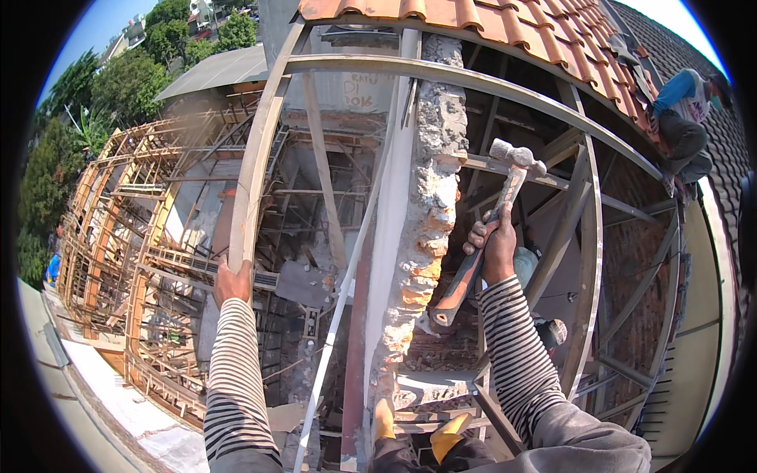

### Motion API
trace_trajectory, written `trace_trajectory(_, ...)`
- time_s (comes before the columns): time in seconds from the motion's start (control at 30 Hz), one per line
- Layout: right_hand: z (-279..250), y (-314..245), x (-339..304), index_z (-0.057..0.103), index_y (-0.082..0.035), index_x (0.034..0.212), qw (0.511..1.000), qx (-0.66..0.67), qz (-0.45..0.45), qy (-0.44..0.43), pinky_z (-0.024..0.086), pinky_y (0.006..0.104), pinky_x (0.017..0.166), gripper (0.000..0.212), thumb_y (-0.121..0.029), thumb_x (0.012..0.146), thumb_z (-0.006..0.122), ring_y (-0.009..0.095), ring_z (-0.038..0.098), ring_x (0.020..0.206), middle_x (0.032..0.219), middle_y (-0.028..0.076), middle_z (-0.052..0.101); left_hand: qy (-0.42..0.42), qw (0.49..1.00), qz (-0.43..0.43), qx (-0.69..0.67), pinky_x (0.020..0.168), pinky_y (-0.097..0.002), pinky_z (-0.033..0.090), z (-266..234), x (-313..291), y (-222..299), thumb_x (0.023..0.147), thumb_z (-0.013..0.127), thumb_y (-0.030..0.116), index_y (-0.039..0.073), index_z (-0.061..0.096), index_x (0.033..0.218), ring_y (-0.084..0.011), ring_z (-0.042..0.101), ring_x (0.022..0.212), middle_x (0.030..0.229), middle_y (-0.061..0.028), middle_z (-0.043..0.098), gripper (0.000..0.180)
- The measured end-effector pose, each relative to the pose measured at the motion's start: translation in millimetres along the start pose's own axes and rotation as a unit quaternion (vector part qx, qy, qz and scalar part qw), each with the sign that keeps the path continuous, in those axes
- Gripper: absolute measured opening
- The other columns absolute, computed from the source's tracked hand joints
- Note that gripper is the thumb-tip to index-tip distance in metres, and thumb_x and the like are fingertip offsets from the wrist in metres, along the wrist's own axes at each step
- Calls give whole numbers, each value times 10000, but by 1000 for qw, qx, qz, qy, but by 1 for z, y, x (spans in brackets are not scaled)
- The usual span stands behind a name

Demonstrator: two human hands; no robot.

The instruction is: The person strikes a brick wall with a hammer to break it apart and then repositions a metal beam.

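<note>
My left hand (pixel 234 282) is closed around the lower part of a long, flat-sided roof beam (pixel 254 177) at the left. On the right, my right hand (pixel 498 246) grips a hammer (pixel 465 282) by its worn reddish handle. The hammer is raised with its metal head up, apart from the wall beside it. That wall (pixel 435 189) has a broken top edge of exposed brick and crumbling mortar, running away from me between my arms. Both forearms wear striped sleeves.
Yellow boots (pixel 450 435) show at the wall's near end. A thin white pole (pixel 335 315) slants along its left side. Roof trusses (pixel 591 236) and orange tiles (pixel 505 35) rise at the right, where another person (pixel 684 118) crouches. Timber scaffolding (pixel 142 213) stands far below left.
</note>
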State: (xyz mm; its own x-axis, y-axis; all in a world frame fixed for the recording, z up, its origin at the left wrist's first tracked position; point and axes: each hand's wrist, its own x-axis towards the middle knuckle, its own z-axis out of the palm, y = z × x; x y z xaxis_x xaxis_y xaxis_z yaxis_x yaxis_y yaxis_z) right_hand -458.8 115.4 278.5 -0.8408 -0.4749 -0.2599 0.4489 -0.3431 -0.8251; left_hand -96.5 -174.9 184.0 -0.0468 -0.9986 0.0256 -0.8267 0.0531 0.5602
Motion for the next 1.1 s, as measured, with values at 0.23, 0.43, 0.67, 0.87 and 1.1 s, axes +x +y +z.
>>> trace_trajectory(0.23,-1,69,29,430,-100,885,995,-79,35,54,392,324,433,440,-531,971,448,139,408,467,612,9,373,-22,1000,-5,6,949,-441,462,2,-1,12,788,646,391,-14,497,1322,-404,606,1079,1160,-281,620,686)
trace_trajectory(0.43,-6,8,14,449,-134,884,996,12,84,-27,388,287,444,459,-589,949,462,92,397,477,599,-31,379,-16,1000,-4,-6,942,-440,466,-3,0,1,778,657,386,-20,500,1316,-403,610,1075,1146,-286,624,693)
trace_trajectory(0.67,13,53,12,422,-132,825,993,-5,-56,106,408,318,441,431,-536,975,442,151,406,446,565,-7,373,-18,1000,7,-16,910,-444,470,9,6,5,790,645,361,-5,562,1237,-403,629,1024,1078,-268,655,584)
trace_trajectory(0.87,4,20,15,425,-126,857,986,-44,158,-25,382,289,442,413,-517,990,413,92,390,468,597,-30,381,-22,1000,2,-3,920,-443,470,3,3,-1,784,647,378,-14,523,1291,-401,626,1038,1100,-270,649,653)
trace_trajectory(1.1,16,17,2,428,-145,844,987,32,-135,82,386,310,421,444,-570,972,420,126,396,440,578,-4,378,-12,1000,-5,-14,928,-437,465,7,5,-1,780,647,372,-11,522,1293,-396,620,1053,1127,-262,641,653)
